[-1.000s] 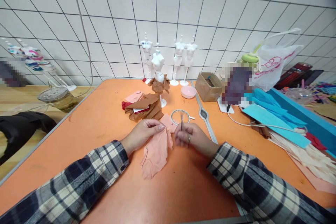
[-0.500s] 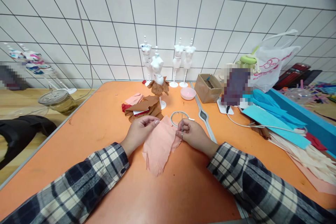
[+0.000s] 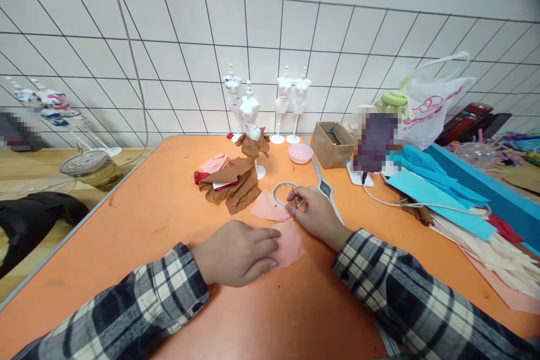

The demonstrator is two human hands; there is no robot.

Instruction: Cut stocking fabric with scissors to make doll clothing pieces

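Observation:
My left hand lies on a thin peach-pink cloth piece, its fingers stretched out over the left side. My right hand pinches a slim metal tool upright between thumb and fingers, just beyond the cloth; the tool's exact kind is too small to make out. Another pink cloth part lies flat beyond my left hand; whether it joins the first is unclear. A thin silvery ring lies beside my right fingertips, which partly hide it.
A pile of brown cloth lies back left. White mini dress forms stand behind, one with brown cloth around it. A pink bowl, cardboard box and phone on a stand are back right. Blue cloth lies at right.
My left hand has let go of the cloth's upper left edge and moved nearer, lying over it. The cloth has shifted from hanging between both hands to lying on the table.

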